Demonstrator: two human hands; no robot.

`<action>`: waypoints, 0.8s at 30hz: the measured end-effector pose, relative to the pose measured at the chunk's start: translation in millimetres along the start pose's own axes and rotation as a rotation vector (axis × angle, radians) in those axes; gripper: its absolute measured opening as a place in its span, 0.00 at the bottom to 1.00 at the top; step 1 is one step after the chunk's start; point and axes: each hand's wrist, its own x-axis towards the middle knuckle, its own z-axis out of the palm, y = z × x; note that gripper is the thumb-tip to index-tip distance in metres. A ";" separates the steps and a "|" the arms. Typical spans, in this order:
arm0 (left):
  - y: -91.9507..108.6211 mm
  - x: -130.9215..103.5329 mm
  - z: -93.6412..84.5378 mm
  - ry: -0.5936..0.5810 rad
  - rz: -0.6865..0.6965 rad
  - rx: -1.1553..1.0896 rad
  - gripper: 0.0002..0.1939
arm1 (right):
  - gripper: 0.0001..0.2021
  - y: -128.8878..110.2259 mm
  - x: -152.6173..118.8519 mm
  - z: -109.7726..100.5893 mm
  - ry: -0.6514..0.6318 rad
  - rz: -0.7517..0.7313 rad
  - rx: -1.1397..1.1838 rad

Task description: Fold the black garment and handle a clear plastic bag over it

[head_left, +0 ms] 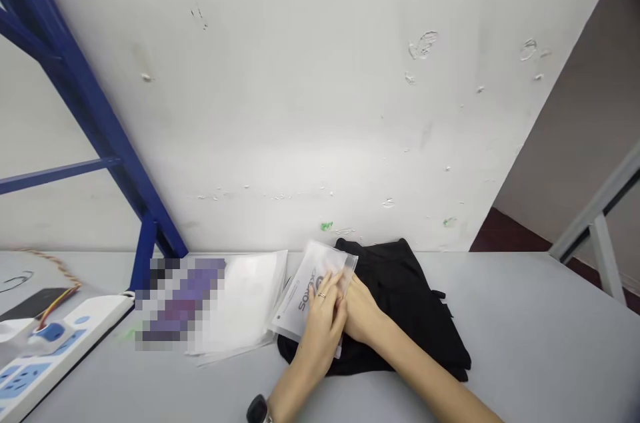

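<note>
1. The plastic bag slants from lower left to upper right, its lettering running lengthwise, over the left part of the black cloth on the table.
2. Its contents are unclear.
3. Left hand on it, right at its right edge; cannot tell if either grips.

At the grip, frosted, translucent plastic is shown by the bag. Beneath it, matt, softly creased fabric is seen in the black cloth. Around the grip, a smooth, matt surface is presented by the table. Beyond, the matt wall is roughened by chips. Far left, painted metal is suggested by the glossy frame.
</note>
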 end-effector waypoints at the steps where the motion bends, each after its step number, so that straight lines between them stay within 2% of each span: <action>1: -0.7 -1.0 0.0 0.005 0.012 0.016 0.19 | 0.21 0.9 0.3 1.1 0.005 0.017 -0.005; 5: -3.7 -7.3 -2.6 -0.004 0.073 0.105 0.06 | 0.30 8.7 -10.6 -8.8 -0.016 0.025 -0.001; 8: -2.7 -10.7 -2.3 -0.040 0.112 0.168 0.07 | 0.36 16.3 -22.6 -20.6 -0.073 -0.018 0.049; 11: -1.2 -9.7 0.0 -0.067 0.087 0.180 0.09 | 0.31 17.1 -29.0 -25.2 -0.095 -0.029 0.097; 15: -4.3 -5.9 0.0 -0.048 0.049 0.125 0.18 | 0.21 9.1 -27.7 -24.2 -0.093 -0.089 0.146; 18: -7.1 -4.5 -1.9 -0.057 0.045 0.122 0.23 | 0.20 7.0 -19.8 -20.2 -0.115 -0.143 0.143; 20: -7.4 -4.0 -2.3 -0.073 0.063 0.140 0.23 | 0.21 8.7 -10.1 -12.9 -0.103 -0.112 0.085; 24: -5.7 -2.8 -2.5 -0.081 0.146 0.166 0.19 | 0.21 10.6 12.1 7.5 -0.050 0.039 -0.016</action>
